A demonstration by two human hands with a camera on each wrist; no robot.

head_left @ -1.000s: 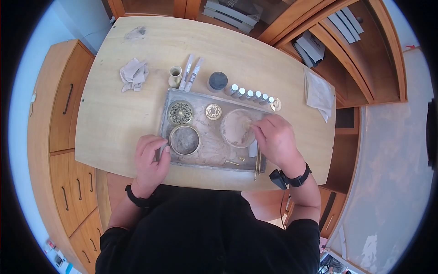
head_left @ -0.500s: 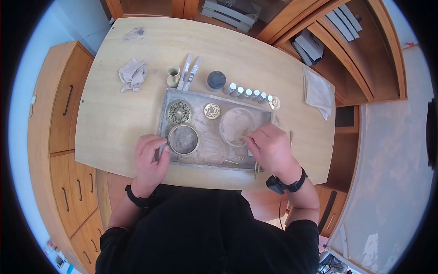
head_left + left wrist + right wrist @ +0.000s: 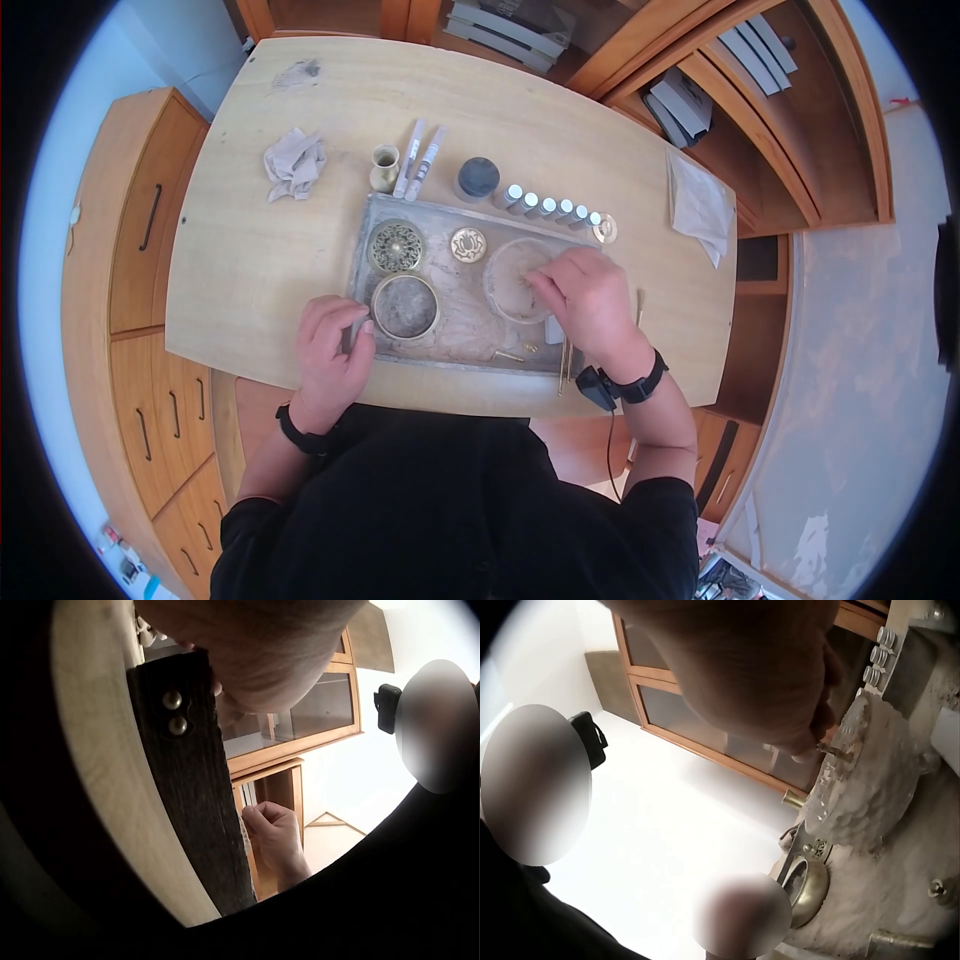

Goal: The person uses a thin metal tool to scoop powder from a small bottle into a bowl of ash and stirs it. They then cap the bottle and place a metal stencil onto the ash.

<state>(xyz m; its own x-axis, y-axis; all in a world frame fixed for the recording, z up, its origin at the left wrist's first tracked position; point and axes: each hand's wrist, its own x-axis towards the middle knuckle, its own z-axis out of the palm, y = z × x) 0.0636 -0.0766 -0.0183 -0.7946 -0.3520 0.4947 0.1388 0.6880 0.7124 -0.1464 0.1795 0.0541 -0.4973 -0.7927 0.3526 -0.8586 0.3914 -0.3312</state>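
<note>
My left hand (image 3: 335, 345) grips the left wall of a shallow grey tray (image 3: 470, 366), the wall between thumb and fingers. Over a textured glass bowl (image 3: 870, 780) of pale powder, my right hand (image 3: 592, 305) pinches a thin tool (image 3: 834, 751). Its lower end goes down into the powder, so its kind is hidden. Left of the bowl stands a round brass censer (image 3: 405, 307) of grey ash, with its pierced brass lid (image 3: 397, 246) behind it. An openwork brass disc (image 3: 467, 245) lies near the bowl.
Thin brass sticks (image 3: 564, 365) lean across the tray's front right edge, near a small brass rod (image 3: 508, 356). Behind the tray stand a brass vase (image 3: 384, 168), two slim tubes (image 3: 427, 163), a dark-lidded jar (image 3: 478, 178) and several vials (image 3: 548, 207). A crumpled cloth (image 3: 295, 163) lies far left.
The right hand has moved from the bowl's right side leftward over the powder, dipping toward the front of the bowl midway. The left hand has stayed at the tray wall.
</note>
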